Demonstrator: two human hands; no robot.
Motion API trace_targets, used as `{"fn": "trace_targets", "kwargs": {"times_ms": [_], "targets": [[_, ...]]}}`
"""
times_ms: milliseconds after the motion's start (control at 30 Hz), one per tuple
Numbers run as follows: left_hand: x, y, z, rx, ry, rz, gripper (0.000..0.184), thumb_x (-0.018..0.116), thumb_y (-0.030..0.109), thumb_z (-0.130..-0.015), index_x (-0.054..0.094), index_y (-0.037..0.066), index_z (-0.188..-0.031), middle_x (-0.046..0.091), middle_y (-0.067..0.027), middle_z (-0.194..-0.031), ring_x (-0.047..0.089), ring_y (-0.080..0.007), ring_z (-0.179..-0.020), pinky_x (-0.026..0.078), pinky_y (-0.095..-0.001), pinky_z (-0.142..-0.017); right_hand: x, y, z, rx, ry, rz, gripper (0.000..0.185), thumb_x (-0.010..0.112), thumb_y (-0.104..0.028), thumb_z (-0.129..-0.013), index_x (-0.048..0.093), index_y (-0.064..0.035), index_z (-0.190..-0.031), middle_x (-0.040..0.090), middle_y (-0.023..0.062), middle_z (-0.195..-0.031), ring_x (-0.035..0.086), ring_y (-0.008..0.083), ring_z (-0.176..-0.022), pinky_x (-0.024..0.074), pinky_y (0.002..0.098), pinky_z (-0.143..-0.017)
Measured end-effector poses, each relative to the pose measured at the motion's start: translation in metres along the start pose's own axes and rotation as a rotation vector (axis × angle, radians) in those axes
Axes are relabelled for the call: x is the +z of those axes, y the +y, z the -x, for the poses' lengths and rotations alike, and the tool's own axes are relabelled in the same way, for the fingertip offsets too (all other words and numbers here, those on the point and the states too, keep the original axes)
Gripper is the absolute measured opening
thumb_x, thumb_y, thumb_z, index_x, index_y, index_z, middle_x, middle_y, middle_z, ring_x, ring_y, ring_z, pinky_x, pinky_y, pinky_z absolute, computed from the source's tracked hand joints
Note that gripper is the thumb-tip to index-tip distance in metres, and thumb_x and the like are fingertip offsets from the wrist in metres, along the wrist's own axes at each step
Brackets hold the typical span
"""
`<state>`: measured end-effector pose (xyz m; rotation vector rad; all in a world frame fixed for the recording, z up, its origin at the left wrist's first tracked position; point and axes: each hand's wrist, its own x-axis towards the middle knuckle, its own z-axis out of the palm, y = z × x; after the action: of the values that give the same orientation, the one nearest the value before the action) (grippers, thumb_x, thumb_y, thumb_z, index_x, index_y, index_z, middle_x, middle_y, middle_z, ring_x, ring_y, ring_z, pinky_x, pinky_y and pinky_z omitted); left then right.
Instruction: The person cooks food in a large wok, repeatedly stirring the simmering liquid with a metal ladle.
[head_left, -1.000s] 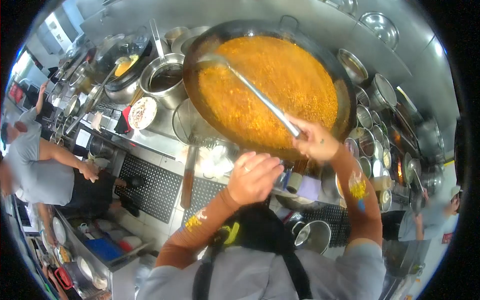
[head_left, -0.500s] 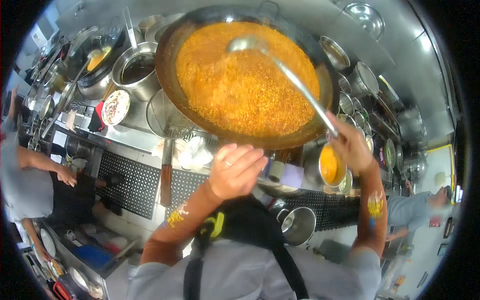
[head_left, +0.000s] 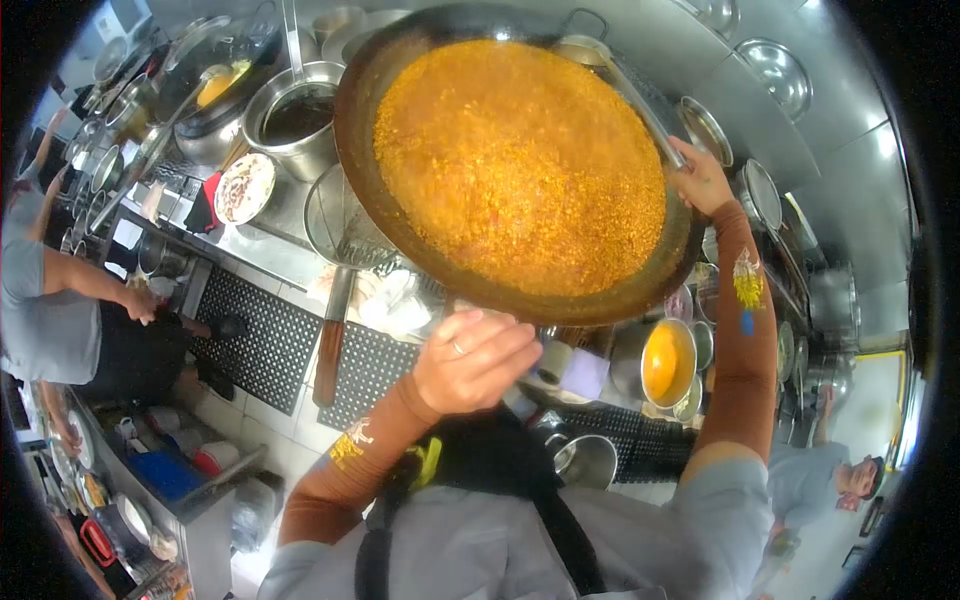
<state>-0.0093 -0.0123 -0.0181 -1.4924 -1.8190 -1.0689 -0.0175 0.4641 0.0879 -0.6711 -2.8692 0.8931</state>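
A very large dark wok holds a wide orange, grainy mixture. My right hand is closed round the handle of a long metal ladle at the wok's right rim. The ladle's bowl lies at the far rim, near the wok's loop handle. My left hand is at the near rim, its fingers curled together; whether they grip the rim or a cloth there is hidden.
Left of the wok are a pot of dark liquid, a white bowl and a wooden-handled strainer. A bowl of orange liquid sits near right. One co-worker stands left, another right.
My right hand has swung up and away to the right, carrying the ladle from over the mixture to the far rim. My left hand stays at the near rim. The camera view has shifted.
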Motion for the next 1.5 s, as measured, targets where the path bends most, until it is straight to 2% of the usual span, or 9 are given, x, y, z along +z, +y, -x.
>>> {"fn": "trace_targets", "kwargs": {"times_ms": [267, 367, 567, 733, 1033, 1233, 1367, 1433, 1500], "targets": [[0.007, -0.006, 0.003, 0.037, 0.04, 0.008, 0.027, 0.072, 0.015, -0.079, 0.079, 0.02, -0.105, 0.072, 0.0039, -0.116, 0.063, -0.0165, -0.111, 0.035, -0.0407, -0.112, 0.001, 0.026, 0.065, 0.113, 0.081, -0.117, 0.07, 0.064, -0.003, -0.088, 0.046, -0.0056, -0.156, 0.06, 0.0003, -0.073, 0.054, 0.008, -0.055, 0.0465, 0.0255, -0.049], [0.006, -0.008, -0.001, 0.062, 0.068, 0.003, 0.024, 0.066, 0.018, -0.083, 0.079, 0.016, -0.103, 0.073, 0.0016, -0.116, 0.065, -0.0173, -0.109, 0.043, -0.036, -0.101, 0.005, 0.043, 0.095, 0.144, 0.139, -0.19, 0.07, 0.065, -0.002, -0.087, 0.049, -0.0058, -0.155, 0.061, -0.0001, -0.071, 0.056, 0.009, -0.056, 0.0473, 0.0269, -0.049], [0.002, -0.007, -0.002, 0.068, 0.043, 0.026, 0.028, 0.068, 0.012, -0.08, 0.077, 0.017, -0.106, 0.072, 0.001, -0.117, 0.064, -0.0196, -0.109, 0.039, -0.0406, -0.106, 0.023, 0.04, 0.168, 0.249, 0.216, -0.362, 0.072, 0.067, 0.002, -0.086, 0.046, -0.0002, -0.155, 0.064, 0.0019, -0.071, 0.054, 0.0087, -0.051, 0.0447, 0.027, -0.047], [0.0, -0.006, -0.001, 0.056, 0.034, 0.076, 0.034, 0.067, 0.007, -0.076, 0.077, 0.014, -0.108, 0.072, -0.0012, -0.116, 0.065, -0.0228, -0.108, 0.039, -0.0432, -0.106, 0.055, 0.006, 0.238, 0.321, 0.276, -0.575, 0.075, 0.066, 0.004, -0.088, 0.038, 0.0012, -0.158, 0.069, 0.006, -0.082, 0.059, 0.0096, -0.054, 0.0475, 0.0249, -0.047], [-0.01, -0.001, -0.005, 0.024, -0.004, 0.148, 0.038, 0.069, 0.008, -0.072, 0.076, 0.011, -0.11, 0.07, -0.0034, -0.117, 0.065, -0.0245, -0.107, 0.041, -0.0443, -0.105, 0.123, -0.115, 0.373, 0.468, 0.351, -0.881, 0.073, 0.065, 0.004, -0.09, 0.037, -0.0005, -0.158, 0.064, 0.0047, -0.08, 0.058, 0.0122, -0.055, 0.0493, 0.0269, -0.046], [-0.005, -0.002, -0.002, 0.033, 0.019, 0.145, 0.037, 0.07, 0.009, -0.074, 0.075, 0.01, -0.111, 0.069, -0.0033, -0.119, 0.063, -0.0241, -0.11, 0.04, -0.0452, -0.105, 0.108, -0.179, 0.415, 0.535, 0.152, -0.949, 0.076, 0.065, 0.006, -0.09, 0.036, -0.0042, -0.16, 0.064, 0.0065, -0.09, 0.06, 0.0115, -0.062, 0.0493, 0.0256, -0.049], [-0.005, -0.001, -0.002, 0.029, 0.01, 0.135, 0.036, 0.068, 0.011, -0.076, 0.076, 0.011, -0.111, 0.071, -0.0032, -0.117, 0.064, -0.0235, -0.11, 0.042, -0.0458, -0.103, 0.114, -0.166, 0.385, 0.356, 0.042, -0.785, 0.076, 0.063, 0.009, -0.09, 0.037, -0.0036, -0.16, 0.064, 0.005, -0.092, 0.058, 0.0101, -0.063, 0.0506, 0.0257, -0.053], [-0.004, 0.007, 0.014, 0.023, -0.008, 0.154, 0.035, 0.067, 0.012, -0.077, 0.076, 0.011, -0.11, 0.071, -0.0033, -0.115, 0.065, -0.0233, -0.108, 0.042, -0.0458, -0.102, 0.116, -0.151, 0.361, 0.249, -0.058, -0.521, 0.075, 0.064, 0.008, -0.089, 0.04, -0.0034, -0.159, 0.064, 0.004, -0.093, 0.059, 0.0113, -0.068, 0.0526, 0.0277, -0.059], [0.0, -0.007, -0.005, 0.056, 0.031, 0.115, 0.034, 0.066, 0.012, -0.077, 0.077, 0.012, -0.109, 0.072, -0.0033, -0.113, 0.066, -0.023, -0.106, 0.043, -0.0457, -0.101, 0.113, -0.137, 0.304, -0.097, -0.034, -0.266, 0.072, 0.064, 0.006, -0.088, 0.043, -0.0032, -0.157, 0.065, 0.0076, -0.095, 0.061, 0.0186, -0.075, 0.0539, 0.0329, -0.068]]}}
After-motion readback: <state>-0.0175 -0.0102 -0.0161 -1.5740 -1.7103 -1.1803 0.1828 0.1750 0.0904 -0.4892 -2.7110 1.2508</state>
